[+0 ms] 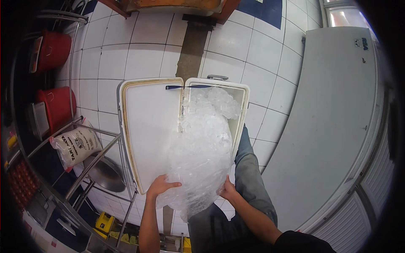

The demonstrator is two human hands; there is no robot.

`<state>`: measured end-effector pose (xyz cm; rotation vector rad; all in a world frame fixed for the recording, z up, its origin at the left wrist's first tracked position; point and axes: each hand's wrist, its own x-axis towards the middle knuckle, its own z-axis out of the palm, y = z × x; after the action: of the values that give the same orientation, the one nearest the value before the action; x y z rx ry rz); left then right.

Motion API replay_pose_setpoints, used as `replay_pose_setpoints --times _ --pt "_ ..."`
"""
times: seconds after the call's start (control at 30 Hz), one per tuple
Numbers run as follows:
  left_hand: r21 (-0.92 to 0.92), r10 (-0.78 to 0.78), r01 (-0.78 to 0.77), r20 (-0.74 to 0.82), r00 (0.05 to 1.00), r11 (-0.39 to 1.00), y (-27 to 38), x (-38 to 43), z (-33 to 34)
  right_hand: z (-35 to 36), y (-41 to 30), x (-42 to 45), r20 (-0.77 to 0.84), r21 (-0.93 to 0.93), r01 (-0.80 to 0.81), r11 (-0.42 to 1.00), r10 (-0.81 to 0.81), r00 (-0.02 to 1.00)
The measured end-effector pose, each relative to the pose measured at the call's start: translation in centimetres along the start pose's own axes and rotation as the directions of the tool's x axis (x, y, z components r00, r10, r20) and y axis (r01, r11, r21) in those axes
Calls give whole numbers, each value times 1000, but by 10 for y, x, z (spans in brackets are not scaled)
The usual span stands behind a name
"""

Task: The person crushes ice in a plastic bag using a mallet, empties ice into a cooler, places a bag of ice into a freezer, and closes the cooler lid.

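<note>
A large clear plastic bag of ice [199, 158] is tilted over a white cooler box [246, 101], its far end inside the box and its near end by my legs. My left hand [162, 186] grips the bag's near left side, thumb on top. On the opposite side my right hand [228, 189] holds it, with some fingers hidden beneath the plastic. Loose ice cubes [224, 101] lie at the box's far end, and a few sit along the hinge. The cooler lid [150, 126] is folded back to the left, and the bag covers part of it.
A long grey-white cabinet [322, 120] stands at the right. Metal racks on the left hold red buckets [54, 52], a printed sack [77, 145] and a wok [106, 174]. Egg trays [22, 185] are at far left. White floor tiles [148, 60] surround a dark strip [190, 50].
</note>
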<state>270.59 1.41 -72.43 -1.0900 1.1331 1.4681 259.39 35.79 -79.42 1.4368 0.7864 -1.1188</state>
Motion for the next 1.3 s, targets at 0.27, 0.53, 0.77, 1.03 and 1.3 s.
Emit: replay_pose_setpoints --times 0.27,0.53,0.77,1.03,1.3 --pt "-162 282 -328 -255 925 931 38 -36 49 -13 -6 -9 71 -48 102 994 -99 993" --pt "77 377 -383 -433 819 921 40 -2 109 -4 -10 -10 172 -59 137 989 -125 977" --pt "120 331 -311 -440 835 943 57 -18 139 6 -15 -22 169 -24 132 991 -126 978" --pt "214 411 -352 -484 772 911 54 -12 171 1 -20 -15 219 -21 268 963 -257 941" --pt "206 468 -423 -473 746 882 67 -24 175 -15 -28 -8 69 -46 317 947 -313 947"
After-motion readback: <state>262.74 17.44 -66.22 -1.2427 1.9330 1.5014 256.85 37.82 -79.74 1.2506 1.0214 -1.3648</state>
